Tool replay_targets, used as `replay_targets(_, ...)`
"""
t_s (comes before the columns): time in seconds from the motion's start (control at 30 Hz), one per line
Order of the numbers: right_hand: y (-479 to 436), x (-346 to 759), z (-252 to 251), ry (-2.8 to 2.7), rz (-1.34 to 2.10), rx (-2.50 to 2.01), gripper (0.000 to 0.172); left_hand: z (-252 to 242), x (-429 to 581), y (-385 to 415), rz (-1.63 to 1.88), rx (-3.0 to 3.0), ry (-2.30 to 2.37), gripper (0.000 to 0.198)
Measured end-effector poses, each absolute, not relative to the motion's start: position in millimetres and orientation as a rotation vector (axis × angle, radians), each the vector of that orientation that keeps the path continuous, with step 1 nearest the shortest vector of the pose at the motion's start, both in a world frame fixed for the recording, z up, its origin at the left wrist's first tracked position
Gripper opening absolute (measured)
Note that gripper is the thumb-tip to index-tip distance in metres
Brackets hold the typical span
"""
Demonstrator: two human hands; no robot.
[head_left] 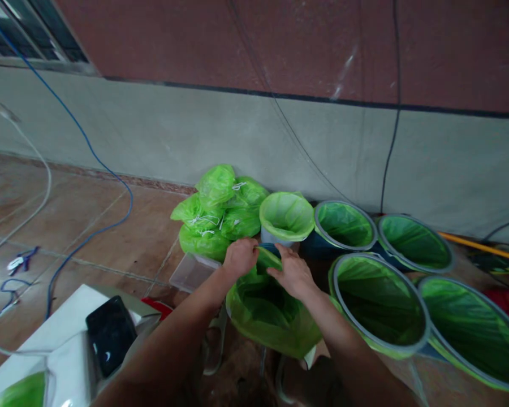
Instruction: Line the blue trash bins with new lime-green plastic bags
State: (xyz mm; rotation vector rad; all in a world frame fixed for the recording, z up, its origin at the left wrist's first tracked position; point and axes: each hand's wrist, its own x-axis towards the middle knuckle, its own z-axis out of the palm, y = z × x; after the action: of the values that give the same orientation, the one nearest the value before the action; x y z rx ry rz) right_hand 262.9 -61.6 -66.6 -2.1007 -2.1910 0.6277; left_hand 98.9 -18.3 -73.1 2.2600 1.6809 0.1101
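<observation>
A person bends over a green bag (pixel 275 333) low down near the wall (pixel 173 124), and both bare hands are at its far edge. The left hand (pixel 241 257) is closed, with its fingers tight on the edge of the bag. The right hand (pixel 294 272) touches the same edge with its thumb and fingers spread apart, and I cannot tell if it pinches the bag. The bag's mouth is wide open between the two arms, and a bit of something blue peeks out between the hands. Just past the hands, at the edge of the floor (pixel 80 206) by the wall, stands a small bin (pixel 287 217) with a green bag in it. To its right are four more bins (pixel 379 299), with grey rims and green bags inside. To its left is a heap of full green bags (pixel 218 212) with white strings. A clear plastic box (pixel 192 272) sits in front of the heap. Closer to me, a shiny black thing (pixel 111 336) lies at the right edge of a white box (pixel 63 322).
</observation>
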Motion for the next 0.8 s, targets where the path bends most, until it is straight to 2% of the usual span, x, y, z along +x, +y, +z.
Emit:
replay_targets(0.07, -60.9, 263.4, -68.0, -2.19, 0.611, -2.18, 0.035, -77.3, 98.5, -18.5, 0.135, 2.285, 1.639, 0.027)
replay_targets(0.1, -59.9, 265.7, -67.9, -2.177, 0.601, -2.225, 0.031, -79.2, 98.0, -18.5, 0.14, 2.294, 1.631, 0.026)
replay_targets(0.33, -52.7, 295.5, -58.2, -2.083, 0.51, -2.281, 0.03, -81.8, 90.4, -16.8, 0.071, 2.275, 1.698, 0.027)
replay_targets(0.6, -58.3, 342.0, -67.4, -1.976, 0.573, -2.262, 0.026, -85.4, 76.0, -3.1, 0.149, 2.106, 1.72, 0.029)
replay_targets(0.8, -53.6, 349.3, -95.5, -1.521, 0.891, -2.088, 0.025, -98.0, 72.4, 2.2, 0.262, 1.802, 1.587, 0.017)
